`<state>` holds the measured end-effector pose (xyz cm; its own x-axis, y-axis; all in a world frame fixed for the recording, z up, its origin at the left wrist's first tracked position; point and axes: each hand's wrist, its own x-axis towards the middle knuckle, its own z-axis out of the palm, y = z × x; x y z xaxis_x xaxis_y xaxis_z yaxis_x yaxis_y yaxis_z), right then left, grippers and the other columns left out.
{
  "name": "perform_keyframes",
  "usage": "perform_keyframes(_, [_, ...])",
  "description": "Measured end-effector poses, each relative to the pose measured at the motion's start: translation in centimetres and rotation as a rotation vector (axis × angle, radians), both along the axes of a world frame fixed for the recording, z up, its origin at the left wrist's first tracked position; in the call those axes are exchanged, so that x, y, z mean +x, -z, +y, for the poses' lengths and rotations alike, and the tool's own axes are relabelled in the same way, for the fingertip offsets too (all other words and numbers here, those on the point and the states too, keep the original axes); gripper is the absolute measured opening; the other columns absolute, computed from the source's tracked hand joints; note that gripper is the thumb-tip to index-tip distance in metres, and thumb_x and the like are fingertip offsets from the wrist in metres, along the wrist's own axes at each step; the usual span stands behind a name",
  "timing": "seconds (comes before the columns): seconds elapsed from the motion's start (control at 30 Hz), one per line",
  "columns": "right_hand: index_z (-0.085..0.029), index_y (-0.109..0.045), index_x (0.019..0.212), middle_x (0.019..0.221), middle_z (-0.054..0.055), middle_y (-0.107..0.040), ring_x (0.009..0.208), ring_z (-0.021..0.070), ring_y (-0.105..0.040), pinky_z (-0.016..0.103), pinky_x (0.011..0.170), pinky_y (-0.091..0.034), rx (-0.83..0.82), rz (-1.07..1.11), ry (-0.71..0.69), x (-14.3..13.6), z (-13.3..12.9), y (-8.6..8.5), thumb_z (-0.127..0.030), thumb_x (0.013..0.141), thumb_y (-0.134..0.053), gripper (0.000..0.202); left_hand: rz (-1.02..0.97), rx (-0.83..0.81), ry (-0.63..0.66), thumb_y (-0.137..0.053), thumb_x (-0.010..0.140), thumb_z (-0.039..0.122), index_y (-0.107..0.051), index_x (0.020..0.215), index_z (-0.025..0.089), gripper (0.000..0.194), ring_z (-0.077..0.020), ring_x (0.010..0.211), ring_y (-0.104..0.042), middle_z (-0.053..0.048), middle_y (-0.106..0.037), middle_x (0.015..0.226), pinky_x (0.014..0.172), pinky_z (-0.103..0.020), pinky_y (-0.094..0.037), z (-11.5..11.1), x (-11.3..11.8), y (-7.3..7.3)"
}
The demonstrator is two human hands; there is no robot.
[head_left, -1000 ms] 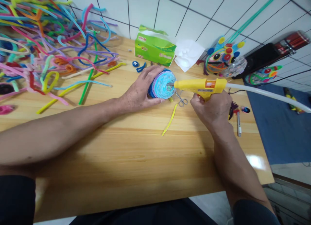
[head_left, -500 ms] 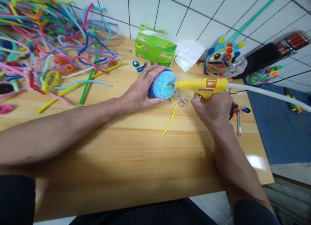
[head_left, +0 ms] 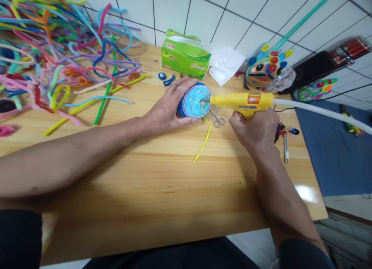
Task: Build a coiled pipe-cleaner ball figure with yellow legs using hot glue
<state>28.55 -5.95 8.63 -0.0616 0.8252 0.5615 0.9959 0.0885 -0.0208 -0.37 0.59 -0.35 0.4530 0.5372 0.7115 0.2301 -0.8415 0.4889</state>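
Observation:
My left hand [head_left: 170, 106] is wrapped around a ball of coiled pipe cleaners [head_left: 195, 100], blue and purple at the side with light blue on the end facing right. In my right hand [head_left: 257, 127] is a yellow hot glue gun [head_left: 242, 101], held level with a long white glue stick [head_left: 316, 109] trailing from its back. Its metal nozzle points left at the middle of the light blue end; whether it touches cannot be made out. Small scissors [head_left: 217, 119] lie just behind and below the nozzle. A short yellow pipe cleaner piece [head_left: 202, 143] rests nearer to me.
Loose pipe cleaners [head_left: 72, 48] are heaped at the left. A green tissue pack [head_left: 186, 56] and a white tissue [head_left: 226, 65] lie by the tiled wall. Decorated crafts [head_left: 269, 69] and a dark flask [head_left: 322, 65] stand back right. A utility knife [head_left: 286, 149] lies near the right edge.
The glue gun has shifted very slightly to the right, its nozzle still at the ball's light blue end. My left hand and the ball have hardly moved.

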Motion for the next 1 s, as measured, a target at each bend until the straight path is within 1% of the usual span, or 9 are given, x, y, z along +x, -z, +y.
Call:
perform_keyframes(0.17, [-0.028, -0.059, 0.071, 0.07, 0.008, -0.071, 0.075, 0.029, -0.07, 0.042, 0.07, -0.055, 0.048, -0.017, -0.041, 0.2, 0.0, 0.4, -0.033, 0.078, -0.064, 0.01, -0.004, -0.055, -0.034, -0.08, 0.091, 0.088, -0.038, 0.174, 0.032, 0.108, -0.0483, 0.165, -0.046, -0.019, -0.052, 0.173, 0.139, -0.075, -0.037, -0.2, 0.1, -0.1])
perform_keyframes(0.27, [-0.027, -0.061, 0.072, 0.073, 0.009, -0.072, 0.077, 0.0295, -0.071, 0.043, 0.073, -0.056, 0.022, -0.017, -0.032, 0.2, -0.1, 0.2, -0.033, 0.079, -0.065, 0.009, -0.005, -0.029, -0.023, -0.08, 0.092, 0.086, -0.036, 0.174, 0.032, 0.108, -0.0481, 0.164, -0.047, -0.019, -0.052, 0.173, 0.138, -0.075, -0.038, -0.2, 0.1, -0.2])
perform_keyframes(0.37, [-0.027, -0.061, 0.072, 0.074, 0.01, -0.073, 0.078, 0.03, -0.072, 0.043, 0.072, -0.056, 0.002, -0.026, -0.004, 0.0, -0.2, -0.1, -0.032, 0.079, -0.065, 0.009, 0.007, 0.017, 0.002, -0.079, 0.097, 0.081, -0.032, 0.176, 0.032, 0.105, -0.0481, 0.164, -0.047, -0.02, -0.051, 0.173, 0.137, -0.076, -0.039, -0.1, -0.1, -0.3])
perform_keyframes(0.43, [-0.027, -0.06, 0.071, 0.074, 0.011, -0.073, 0.077, 0.0317, -0.073, 0.044, 0.072, -0.056, 0.011, -0.019, 0.01, -0.1, -0.1, -0.1, -0.032, 0.077, -0.064, 0.009, 0.005, 0.013, 0.006, -0.08, 0.096, 0.08, -0.032, 0.176, 0.032, 0.104, -0.0483, 0.164, -0.047, -0.02, -0.051, 0.173, 0.137, -0.075, -0.039, -0.1, -0.1, -0.4])
perform_keyframes(0.53, [-0.026, -0.06, 0.073, 0.075, 0.011, -0.073, 0.078, 0.0336, -0.074, 0.046, 0.074, -0.057, 0.003, -0.005, 0.027, -0.2, 0.0, 0.0, -0.033, 0.076, -0.064, 0.009, -0.004, -0.019, -0.005, -0.081, 0.094, 0.081, -0.037, 0.174, 0.031, 0.104, -0.0486, 0.164, -0.047, -0.02, -0.051, 0.173, 0.138, -0.075, -0.037, -0.2, -0.1, -0.3])
perform_keyframes(0.63, [-0.025, -0.063, 0.076, 0.075, 0.01, -0.072, 0.079, 0.0329, -0.074, 0.047, 0.077, -0.059, -0.02, 0.009, 0.02, -0.1, 0.0, 0.2, -0.032, 0.078, -0.066, 0.008, -0.004, -0.052, -0.026, -0.08, 0.092, 0.085, -0.039, 0.173, 0.032, 0.105, -0.0483, 0.164, -0.047, -0.02, -0.052, 0.173, 0.139, -0.075, -0.036, -0.3, 0.0, -0.3])
perform_keyframes(0.77, [-0.026, -0.062, 0.074, 0.073, 0.009, -0.07, 0.079, 0.0318, -0.073, 0.048, 0.079, -0.06, -0.045, 0.024, -0.005, 0.0, 0.0, 0.2, -0.031, 0.08, -0.066, 0.009, -0.009, -0.06, -0.033, -0.08, 0.091, 0.086, -0.039, 0.173, 0.033, 0.107, -0.0482, 0.164, -0.047, -0.019, -0.053, 0.172, 0.139, -0.076, -0.037, -0.3, 0.1, -0.4])
perform_keyframes(0.87, [-0.027, -0.061, 0.074, 0.072, 0.007, -0.068, 0.079, 0.0299, -0.071, 0.048, 0.081, -0.061, -0.089, 0.095, -0.023, 0.6, 0.2, -0.1, -0.033, 0.082, -0.069, 0.013, -0.009, -0.055, -0.034, -0.079, 0.092, 0.086, -0.039, 0.173, 0.033, 0.104, -0.0474, 0.164, -0.047, -0.019, -0.053, 0.172, 0.139, -0.075, -0.038, -0.3, 0.1, -0.3])
perform_keyframes(1.0, [-0.027, -0.062, 0.079, 0.074, 0.004, -0.069, 0.074, 0.0275, -0.07, 0.048, 0.079, -0.063, -0.09, 0.313, -0.024, 2.7, 1.3, -0.6, -0.043, 0.085, -0.074, 0.02, -0.014, -0.043, -0.03, -0.079, 0.093, 0.085, -0.038, 0.173, 0.033, 0.104, -0.0468, 0.164, -0.047, -0.019, -0.052, 0.172, 0.139, -0.073, -0.04, -0.1, 0.1, -0.1])
